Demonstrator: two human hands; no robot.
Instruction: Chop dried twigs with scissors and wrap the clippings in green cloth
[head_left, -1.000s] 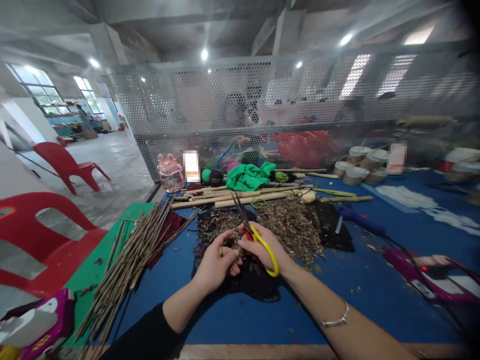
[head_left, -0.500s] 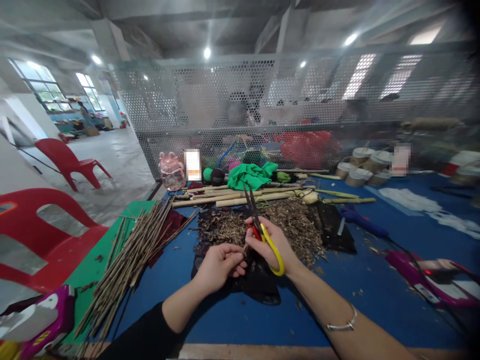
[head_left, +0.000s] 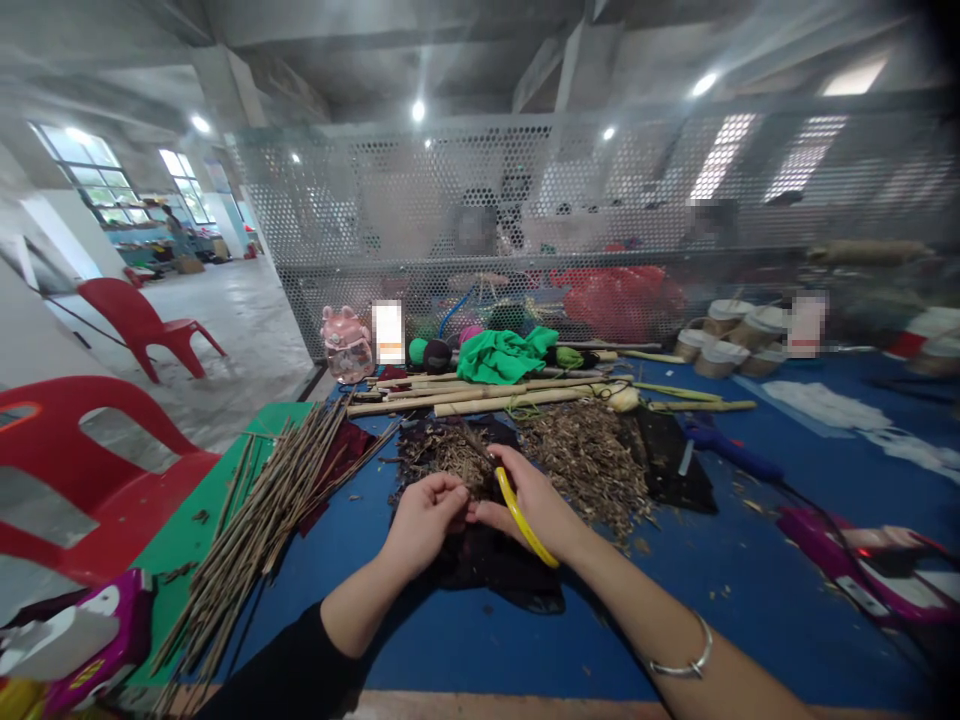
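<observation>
The scissor handle [head_left: 516, 511] is yellow, blades [head_left: 478, 442] seemingly dark.

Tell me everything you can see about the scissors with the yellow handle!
The scissors have a shiny, curved yellow handle that looks like smooth plastic, and dark blades that look like metal. They are gripped in the right hand, which hides their middle. The blades point forward and a little left, above the brown chips, with the handle nearer the person. The blades blur into the background, so I can't tell whether they are open.
</observation>
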